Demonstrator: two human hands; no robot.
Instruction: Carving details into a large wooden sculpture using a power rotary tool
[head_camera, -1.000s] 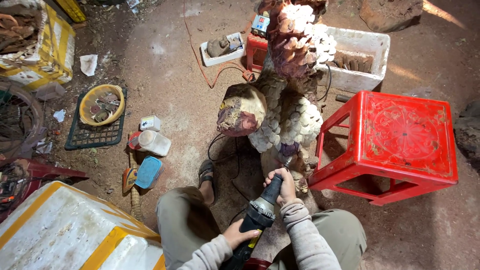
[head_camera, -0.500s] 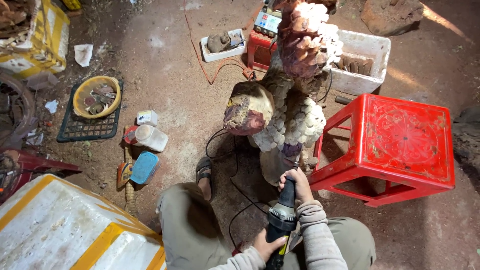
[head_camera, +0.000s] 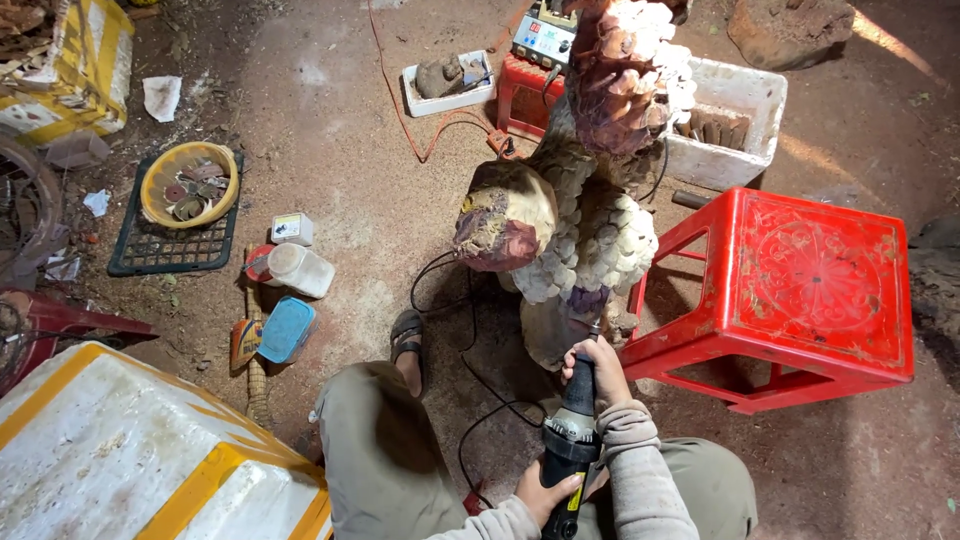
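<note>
Both hands are clamping the rotary grinder (head_camera: 572, 430): right hand (head_camera: 598, 368) up front, left hand (head_camera: 545, 494) at rear. Tool has been pushing forward, tip now meeting the wood carving (head_camera: 570, 225) base beside the red stool (head_camera: 800, 285).

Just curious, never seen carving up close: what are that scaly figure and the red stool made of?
The scaly figure looks like carved wood: matte, unvarnished, pale to purplish-brown grain in chiselled scales. The red stool looks like moulded plastic, glossy, with an embossed pattern on its seat.

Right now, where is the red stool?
In the head view the red stool stands on the person's right, beside the wooden carving, below the white foam box.
</note>
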